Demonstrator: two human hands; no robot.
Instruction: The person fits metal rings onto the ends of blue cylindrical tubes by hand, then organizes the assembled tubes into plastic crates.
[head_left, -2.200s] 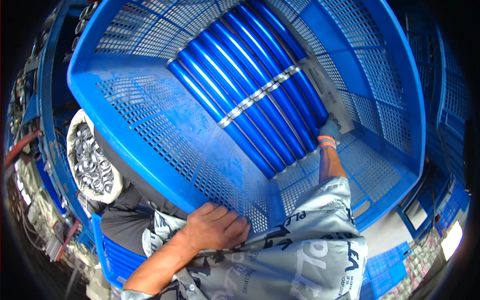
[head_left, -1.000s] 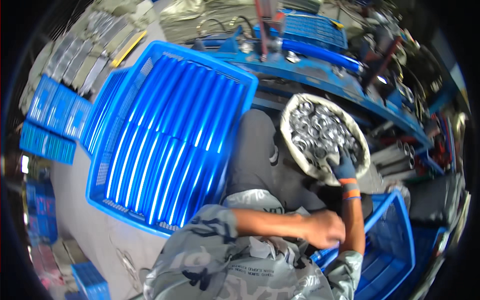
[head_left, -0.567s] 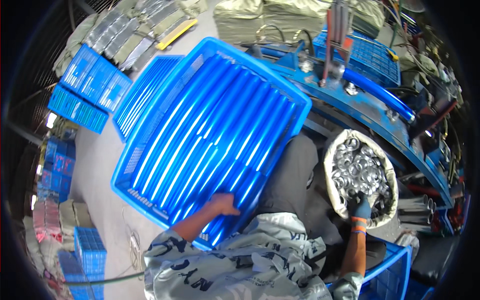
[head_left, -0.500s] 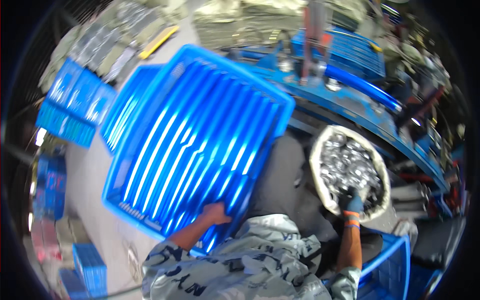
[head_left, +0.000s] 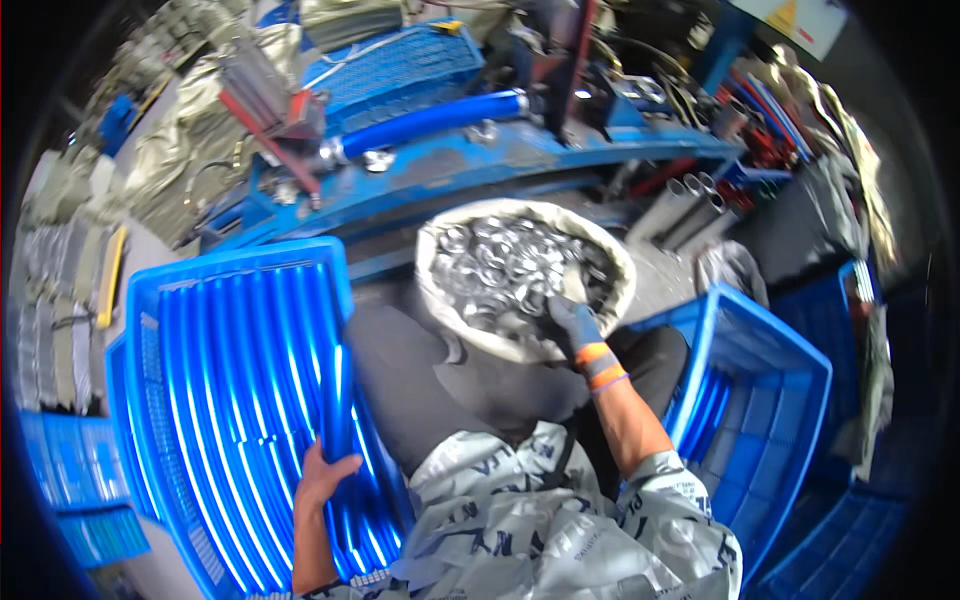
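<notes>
My bare left hand grips a shiny blue metal tube, its thumb lying across it. This tube is raised above a blue plastic crate on my left, where many similar tubes lie side by side. In front of me, a round sack with a rolled pale rim is full of small shiny metal rings. My right hand, in a dark glove with an orange cuff, reaches among the rings at the sack's near right side. Its fingertips are hard to make out there.
A second blue crate on my right has a few blue tubes along its inner left side. Beyond the sack runs a blue metal bench bearing another blue tube. Grey metal pipes stand right of the sack.
My view has swung to the right, bringing the sack to the middle. My left hand has taken hold of a tube and lifted it. My right hand is still among the rings.
</notes>
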